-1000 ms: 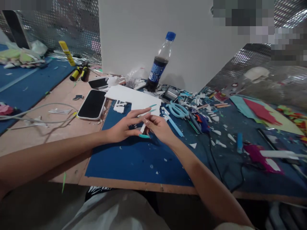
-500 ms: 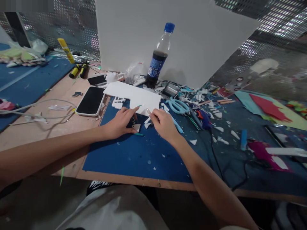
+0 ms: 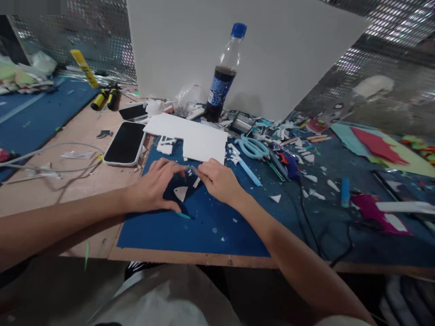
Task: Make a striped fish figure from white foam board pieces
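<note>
On the blue cutting mat (image 3: pixel 204 231), my left hand (image 3: pixel 159 185) is open, thumb and index finger wide apart, with long teal nails. Between them lies a small white fin-shaped piece (image 3: pixel 181 193) with a dark dot. The left index tip is close to some tiny white scraps (image 3: pixel 189 172). My right hand (image 3: pixel 217 181) is closed, its fingertips pressed together beside those scraps; whatever they pinch is hidden. A narrow white strip (image 3: pixel 196 182) lies just under the right fingers. Behind both hands rests a notched white foam sheet (image 3: pixel 204 142).
At the left is a phone (image 3: pixel 124 143) with a cable. A cola bottle (image 3: pixel 220 86) stands at the back before a large white board (image 3: pixel 288 50). To the right are light-blue scissors (image 3: pixel 252 147), a light-blue pen-like tool (image 3: pixel 249 171), many white scraps and a dark cord (image 3: pixel 306 222).
Both hands have come off the white sheet's lower edge, moving left and slightly nearer to me. My left thumb and index have spread, and the fin-shaped piece between them shows fully.
</note>
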A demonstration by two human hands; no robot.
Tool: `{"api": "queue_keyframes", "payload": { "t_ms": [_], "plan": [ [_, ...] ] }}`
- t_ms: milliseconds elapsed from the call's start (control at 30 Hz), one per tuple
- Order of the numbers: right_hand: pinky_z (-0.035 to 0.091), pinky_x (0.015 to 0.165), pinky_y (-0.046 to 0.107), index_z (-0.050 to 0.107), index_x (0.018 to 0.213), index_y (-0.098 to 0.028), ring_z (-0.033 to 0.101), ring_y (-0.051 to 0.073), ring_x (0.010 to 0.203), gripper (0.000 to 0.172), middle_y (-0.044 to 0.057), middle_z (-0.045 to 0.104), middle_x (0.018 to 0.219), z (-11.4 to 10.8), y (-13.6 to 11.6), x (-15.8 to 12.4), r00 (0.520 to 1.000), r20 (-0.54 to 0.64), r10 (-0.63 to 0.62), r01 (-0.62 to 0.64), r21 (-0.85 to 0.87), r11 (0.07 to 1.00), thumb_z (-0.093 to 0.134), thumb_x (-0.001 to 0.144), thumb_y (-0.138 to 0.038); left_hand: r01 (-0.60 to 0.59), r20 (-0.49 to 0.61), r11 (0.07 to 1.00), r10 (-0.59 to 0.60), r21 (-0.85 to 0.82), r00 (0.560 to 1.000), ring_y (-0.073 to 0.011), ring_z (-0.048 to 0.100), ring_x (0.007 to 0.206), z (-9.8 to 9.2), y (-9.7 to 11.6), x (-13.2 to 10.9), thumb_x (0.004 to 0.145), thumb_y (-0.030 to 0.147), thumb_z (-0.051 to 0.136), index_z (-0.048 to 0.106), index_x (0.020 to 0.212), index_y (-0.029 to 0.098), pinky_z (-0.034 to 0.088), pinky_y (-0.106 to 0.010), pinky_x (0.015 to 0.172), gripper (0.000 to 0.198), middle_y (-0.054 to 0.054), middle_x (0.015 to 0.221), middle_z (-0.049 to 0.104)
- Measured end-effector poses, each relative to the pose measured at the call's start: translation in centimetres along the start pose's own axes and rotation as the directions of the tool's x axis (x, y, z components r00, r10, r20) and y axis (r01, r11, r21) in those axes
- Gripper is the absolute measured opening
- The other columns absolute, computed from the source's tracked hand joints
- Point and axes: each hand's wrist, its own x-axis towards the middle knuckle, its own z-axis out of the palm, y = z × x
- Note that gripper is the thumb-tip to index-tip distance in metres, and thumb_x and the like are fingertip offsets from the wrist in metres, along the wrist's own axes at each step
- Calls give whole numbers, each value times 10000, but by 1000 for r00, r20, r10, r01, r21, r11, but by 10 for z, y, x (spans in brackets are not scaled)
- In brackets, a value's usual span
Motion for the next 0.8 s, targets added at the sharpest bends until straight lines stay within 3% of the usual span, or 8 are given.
{"api": "queue_keyframes", "payload": {
  "t_ms": [100, 200, 400, 600, 733, 800],
  "plan": [
    [278, 599, 284, 316, 667, -216, 373, 172, 695, 313, 25, 439, 638, 1, 3, 1, 999, 29, -34, 36, -57, 998, 297, 975, -267, -86, -83, 990, 95, 110, 992, -273, 514, 994, -1, 6, -2, 737, 759, 521, 498, 1188, 176, 365, -399, 885, 737, -112, 1075, 613],
    [300, 638, 292, 324, 668, -214, 366, 169, 687, 308, 28, 456, 656, 2, 5, 2, 997, 55, -52, 56, -77, 995, 296, 973, -247, -128, -69, 977, 141, 170, 988, -255, 532, 1003, -2, 10, -3, 780, 734, 503, 527, 1171, 185, 338, -386, 903, 674, -97, 1056, 635],
    [328, 655, 298, 293, 685, -220, 386, 169, 697, 306, 27, 440, 662, 4, 7, 4, 996, 66, -53, 54, -15, 998, 269, 984, -282, -231, -84, 959, 247, 166, 965, -261, 521, 1040, 0, 10, -3, 860, 633, 501, 392, 1242, 193, 309, -394, 893, 593, -96, 1091, 658],
    [344, 671, 310, 309, 721, -224, 412, 161, 703, 290, 24, 428, 713, -20, 20, -1, 998, -53, 30, -23, 130, 991, 300, 978, -357, -198, -64, 972, 207, 126, 976, -267, 511, 1041, 0, 9, -2, 851, 628, 526, 336, 1255, 223, 308, -392, 876, 603, -96, 1150, 642],
    [362, 659, 301, 419, 866, -218, 436, 156, 747, 174, 33, 448, 852, -40, 25, -9, 996, 12, 84, -85, 189, 978, 506, 882, -368, -170, -9, 980, 171, 105, 985, -274, 496, 1068, -1, 10, -2, 868, 492, 566, 362, 1233, 203, 305, -402, 880, 508, -102, 1174, 628],
    [376, 681, 306, 431, 946, -223, 434, 175, 814, 252, 44, 441, 919, -44, 22, -12, 994, 81, 68, -83, 192, 978, 579, 822, -386, -152, 2, 985, 152, 88, 988, -288, 478, 1094, -2, 10, -3, 841, 429, 571, 377, 1204, 188, 302, -413, 887, 477, -105, 1176, 619]
  ]
}}
